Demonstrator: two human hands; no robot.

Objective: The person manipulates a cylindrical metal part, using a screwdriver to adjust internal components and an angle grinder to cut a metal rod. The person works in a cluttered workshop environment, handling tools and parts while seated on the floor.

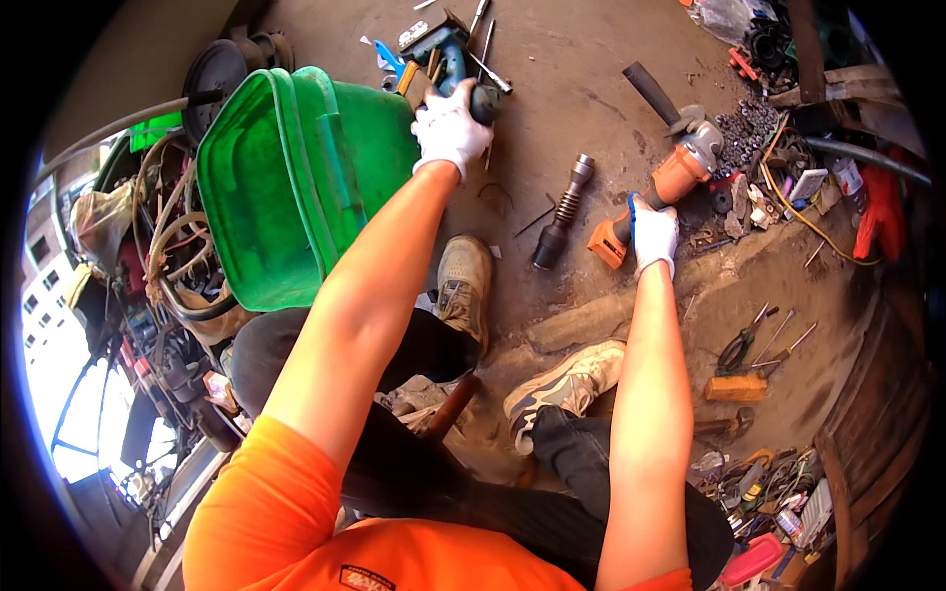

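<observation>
On the floor [537, 108], at the near right, the right hand [654, 236] is wrapped around the rear body of the orange angle grinder [680, 175], beyond the person's light shoe [564, 386]. Its long axis slants from near left to far right: the battery end points toward the person's left, the head far right, and a dark bar [648, 87] juts from the head toward the far left. Left of it the metal shaft [566, 205] lies untouched, the spring-like coil along its middle. Farther off, beside the green bin [370, 138], the left hand [448, 133] lies over the near end of the teal power tool [452, 61], whose handle slants far left; its grip is too hidden to tell. Contact with both tools looks made, I judge, while neither seems lifted clear.
</observation>
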